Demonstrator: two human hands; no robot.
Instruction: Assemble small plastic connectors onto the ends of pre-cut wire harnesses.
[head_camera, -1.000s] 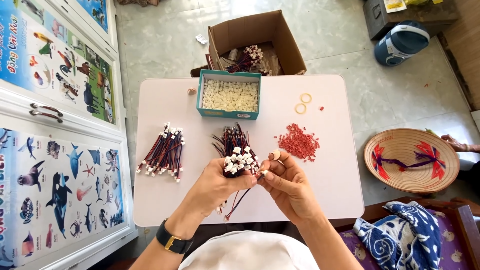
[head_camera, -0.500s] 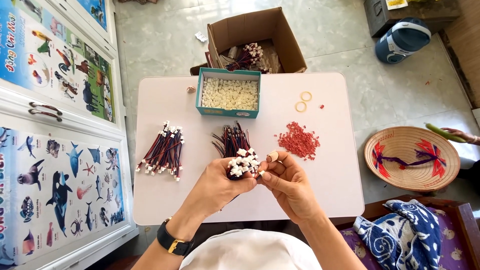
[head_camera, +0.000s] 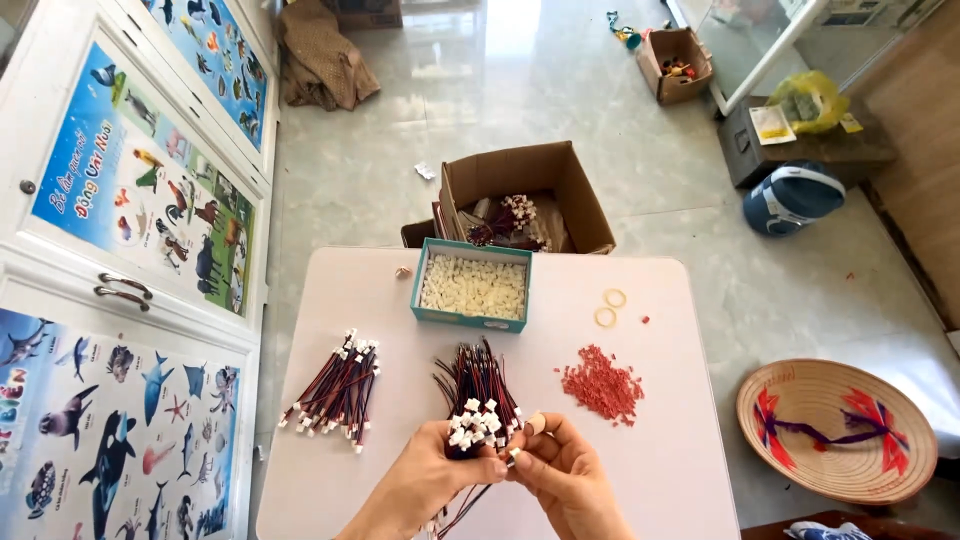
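Note:
My left hand (head_camera: 425, 478) grips a bundle of red and black wires (head_camera: 478, 385) with white plug ends, held upright over the near edge of the pale pink table (head_camera: 680, 420). My right hand (head_camera: 565, 470) pinches a small piece at the bundle's white ends, touching the left hand's fingers. A second bundle of wires (head_camera: 335, 392) lies flat on the table to the left. A teal box of small white connectors (head_camera: 474, 288) sits at the far middle, and a pile of small red pieces (head_camera: 602, 384) lies to the right.
Two yellow rubber bands (head_camera: 608, 307) lie near the table's far right. A cardboard box (head_camera: 525, 195) with more wires stands on the floor behind the table. A woven conical hat (head_camera: 835, 428) lies on the floor at right. White cabinet doors with animal posters (head_camera: 130, 260) line the left.
The view has tilted up, so the hands sit lower in the picture and more floor shows. Both hands stay together on the wire bundle.

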